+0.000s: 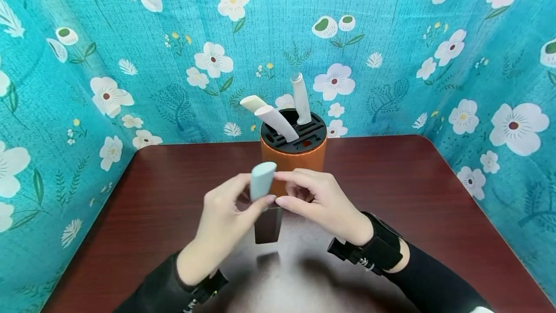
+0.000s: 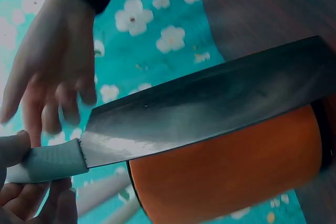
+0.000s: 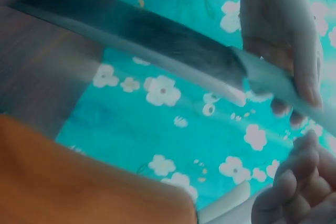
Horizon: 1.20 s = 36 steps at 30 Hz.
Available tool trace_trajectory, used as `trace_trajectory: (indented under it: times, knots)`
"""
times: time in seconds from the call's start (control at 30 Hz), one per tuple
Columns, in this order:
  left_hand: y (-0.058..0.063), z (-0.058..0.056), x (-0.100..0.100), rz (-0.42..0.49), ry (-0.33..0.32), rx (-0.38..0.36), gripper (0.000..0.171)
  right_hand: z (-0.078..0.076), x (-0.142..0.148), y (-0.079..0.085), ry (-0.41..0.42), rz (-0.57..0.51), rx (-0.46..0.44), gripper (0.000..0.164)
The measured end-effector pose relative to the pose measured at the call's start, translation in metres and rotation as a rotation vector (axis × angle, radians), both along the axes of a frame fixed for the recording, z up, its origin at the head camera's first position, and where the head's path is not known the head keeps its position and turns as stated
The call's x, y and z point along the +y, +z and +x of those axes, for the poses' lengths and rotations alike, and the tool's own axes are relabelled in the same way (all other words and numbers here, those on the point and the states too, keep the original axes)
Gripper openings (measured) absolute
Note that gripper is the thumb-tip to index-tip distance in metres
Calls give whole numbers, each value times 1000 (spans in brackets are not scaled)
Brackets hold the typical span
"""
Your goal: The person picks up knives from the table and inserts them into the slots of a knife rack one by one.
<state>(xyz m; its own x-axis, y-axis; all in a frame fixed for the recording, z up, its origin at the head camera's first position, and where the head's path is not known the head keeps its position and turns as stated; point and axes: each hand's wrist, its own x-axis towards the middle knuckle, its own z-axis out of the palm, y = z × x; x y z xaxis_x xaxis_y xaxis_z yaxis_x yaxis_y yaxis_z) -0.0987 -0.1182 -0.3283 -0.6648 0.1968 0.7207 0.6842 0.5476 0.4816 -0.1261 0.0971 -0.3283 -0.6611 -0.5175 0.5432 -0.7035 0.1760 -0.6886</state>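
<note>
My left hand grips a broad-bladed kitchen knife by its pale blue-green handle, thumb on one side and fingers behind. Its wide dark blade points down toward the table in the head view, in front of an orange knife block. Beside the handle is my right hand, its index fingertip right at the handle and its thumb tip close to the left thumb. In the left wrist view the right hand's fingers hang loosely above the handle, holding nothing.
Several pale knife handles stick out of the block's black slotted top, among them a white one and an upright one. The dark red table ends just behind the block, against a turquoise floral cloth.
</note>
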Motion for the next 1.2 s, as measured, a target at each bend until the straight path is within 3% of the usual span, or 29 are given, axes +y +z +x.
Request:
trace_trajectory:
  times: [0.07,0.17,0.37,0.5,0.6,0.73,0.87,0.93,1.07,1.2]
  knots:
    - [-3,1,7,-16,-31,6,33,1,-4,4,-2,-26,16,11]
    - [-6,2,14,-21,-64,19,31,2,-7,8,-10,-54,18,19]
    - [-9,0,20,-8,-80,47,32,1,-6,13,-14,-93,17,16]
    - [-6,0,17,-9,-85,-7,41,-2,-4,18,1,-123,11,10]
    - [-5,1,6,17,-72,-91,55,-4,1,27,-4,-164,-5,12]
    - [-12,6,-17,121,-7,-230,50,-15,15,56,-20,-211,30,19]
    - [-28,14,-42,210,99,-299,47,-35,35,99,-29,-246,102,21]
    - [-39,19,-54,173,172,-289,44,-47,46,121,-27,-258,134,20]
    - [-64,30,-75,-15,313,-261,35,-71,61,159,-34,-263,184,21]
    - [-84,40,-85,-124,414,-263,26,-92,72,184,2,-314,127,23]
